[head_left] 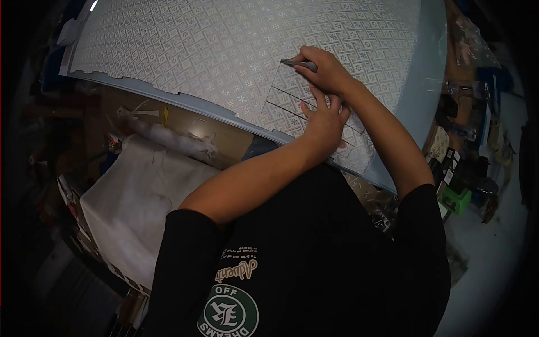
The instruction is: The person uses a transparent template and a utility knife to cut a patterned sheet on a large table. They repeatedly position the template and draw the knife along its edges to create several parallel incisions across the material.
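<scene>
A patterned, shiny sheet (224, 45) covers the big light-blue panel (424, 73). My right hand (325, 68) is closed around a slim grey tool (300, 64), whose tip touches the sheet at the top of a thin line. Just below it, my left hand (325, 121) rests on the sheet with its fingers spread, holding nothing. Several thin dark lines (281, 107) run across the sheet beside and under my left hand.
Under the panel's near edge lies a wrapped roll (174, 140), with a pale cloth (137, 191) in front of it. On the right are a green object (456, 200), clear plastic (474, 45) and assorted dark items.
</scene>
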{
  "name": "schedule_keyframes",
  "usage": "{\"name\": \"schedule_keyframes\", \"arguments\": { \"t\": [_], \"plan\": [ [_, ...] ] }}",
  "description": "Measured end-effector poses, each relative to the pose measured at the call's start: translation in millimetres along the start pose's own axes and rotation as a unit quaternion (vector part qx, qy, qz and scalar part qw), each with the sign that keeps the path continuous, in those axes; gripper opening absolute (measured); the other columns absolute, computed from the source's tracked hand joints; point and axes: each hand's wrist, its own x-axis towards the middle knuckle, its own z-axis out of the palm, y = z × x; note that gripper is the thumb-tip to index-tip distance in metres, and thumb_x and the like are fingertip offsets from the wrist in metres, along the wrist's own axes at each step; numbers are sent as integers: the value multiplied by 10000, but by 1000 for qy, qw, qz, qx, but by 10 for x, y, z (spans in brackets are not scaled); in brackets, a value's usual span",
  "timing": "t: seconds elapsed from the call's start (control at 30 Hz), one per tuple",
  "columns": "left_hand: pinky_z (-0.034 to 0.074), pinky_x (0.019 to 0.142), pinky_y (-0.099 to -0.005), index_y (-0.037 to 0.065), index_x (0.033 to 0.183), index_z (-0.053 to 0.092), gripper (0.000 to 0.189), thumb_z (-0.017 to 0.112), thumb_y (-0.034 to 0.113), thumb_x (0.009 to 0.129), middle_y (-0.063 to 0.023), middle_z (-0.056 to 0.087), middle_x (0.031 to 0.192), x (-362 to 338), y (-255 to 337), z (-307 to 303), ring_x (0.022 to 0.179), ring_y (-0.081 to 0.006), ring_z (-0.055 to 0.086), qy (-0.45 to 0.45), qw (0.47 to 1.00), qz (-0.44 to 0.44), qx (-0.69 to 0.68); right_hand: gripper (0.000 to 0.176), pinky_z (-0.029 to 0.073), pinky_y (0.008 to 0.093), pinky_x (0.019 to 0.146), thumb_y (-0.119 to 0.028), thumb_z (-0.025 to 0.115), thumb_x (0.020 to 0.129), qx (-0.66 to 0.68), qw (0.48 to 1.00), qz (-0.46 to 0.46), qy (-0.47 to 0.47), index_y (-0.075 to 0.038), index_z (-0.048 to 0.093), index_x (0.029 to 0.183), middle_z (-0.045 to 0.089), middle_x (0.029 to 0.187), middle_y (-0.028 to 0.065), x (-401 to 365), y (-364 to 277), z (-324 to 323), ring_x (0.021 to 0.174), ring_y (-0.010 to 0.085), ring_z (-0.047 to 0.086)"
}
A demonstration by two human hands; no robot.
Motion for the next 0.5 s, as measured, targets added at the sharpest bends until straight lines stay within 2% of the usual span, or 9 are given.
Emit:
{"name": "schedule_keyframes", "arguments": {
  "t": [0.13,0.23,0.3,0.33,0.4,0.43,0.5],
  "plan": [
    [450,951,-814,124,1536,459,1049,897,553,685,-274,320,1525,-20,11,16,1410,-703,201,0,1000,-5,-8,192,542,397,785,-148,769,917,-11,999,-35,27,-53,657,1041,705,971,110,-15,94,106,894,313,686],
    [432,965,-823,120,1524,472,1049,910,541,668,-270,334,1519,-57,13,48,1414,-703,202,31,999,-5,-14,212,545,393,794,-164,775,921,-17,999,-24,33,-48,657,1053,714,972,115,-36,69,113,887,312,692],
    [414,996,-818,123,1513,489,1041,925,520,654,-272,338,1535,-68,24,24,1432,-690,202,26,999,-15,-28,240,554,413,817,-181,785,912,37,998,43,18,-56,664,1078,738,1000,128,-54,7,79,927,324,712],
    [414,996,-818,123,1513,489,1041,925,520,654,-272,338,1535,-76,25,15,1432,-690,202,30,999,-19,-24,240,554,413,817,-181,785,912,38,998,36,19,-56,664,1078,738,1000,128,-87,-18,41,927,324,712],
    [399,1018,-813,125,1504,502,1021,936,484,653,-279,352,1542,-107,12,29,1450,-674,206,42,998,-14,-51,247,556,367,822,-180,786,918,94,987,107,75,-45,660,1082,742,989,119,-240,-72,-68,906,257,722],
    [399,1018,-813,125,1504,502,1021,936,484,653,-279,352,1542,-114,3,40,1450,-674,206,43,998,-17,-50,247,556,367,822,-180,786,918,94,987,105,73,-45,660,1082,742,989,119,-349,-77,-147,906,257,722],
    [464,989,-769,208,1494,492,974,939,430,657,-254,396,1529,-102,-2,84,1408,-676,282,71,997,-23,-8,232,550,332,818,-172,781,920,73,982,97,143,-42,659,1068,740,959,103,-654,-46,-356,882,191,705]
  ]
}}
